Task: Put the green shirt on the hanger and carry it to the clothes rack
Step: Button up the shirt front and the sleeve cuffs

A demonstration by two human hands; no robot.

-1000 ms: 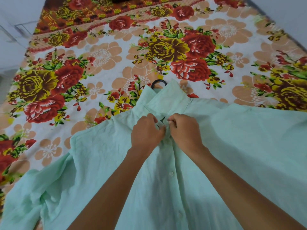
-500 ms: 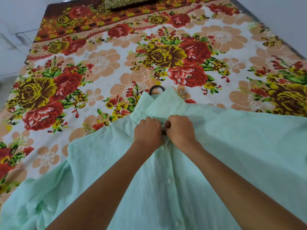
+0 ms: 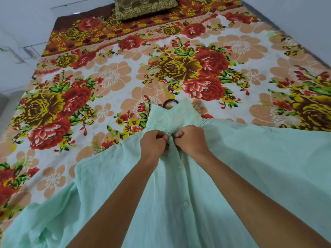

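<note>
A pale green button shirt (image 3: 241, 158) lies spread front-up on the bed, collar pointing away from me. The black hook of a hanger (image 3: 169, 102) pokes out above the collar; the rest of the hanger is hidden inside the shirt. My left hand (image 3: 155, 143) and my right hand (image 3: 190, 140) sit side by side just below the collar. Each pinches an edge of the shirt's front opening near the top button, fingers curled.
The bed carries a floral sheet (image 3: 107, 77) in red, yellow and peach. A brown patterned pillow (image 3: 145, 7) lies at the far end. White walls run along the left and right sides. No clothes rack is in view.
The view has tilted up, so the pillow now shows. Both hands stay at the top of the shirt front, working the fabric there; their fingertips have parted slightly.
</note>
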